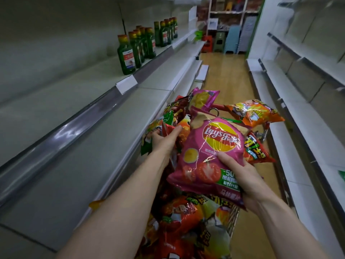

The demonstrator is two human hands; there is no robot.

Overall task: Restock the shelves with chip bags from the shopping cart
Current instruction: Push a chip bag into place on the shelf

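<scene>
- While the right hand (pixel 242 180) grips the lower right corner of a pink Lay's bag (pixel 211 146), thumb on its front, the bag sits above the shopping cart (pixel 234 219).
- The left hand (pixel 164 141) curls round the edge of a red bag (pixel 182 133) in the cart's heaped pile.
- An orange bag (pixel 255 112) lies at the cart's far right corner.
- Green bottles (pixel 127 58) stand along the front edge of the left shelf (pixel 74 101).

The pink bag (pixel 209 156) bears the Lay's logo with 乐事 on a red-and-yellow roundel, "-50" above Chinese lines on a green patch, and 马铃薯片 along its foot, while print on the red bag (pixel 180 136), orange bag (pixel 255 112) and bottles (pixel 127 58) is too blurred to read.
</scene>
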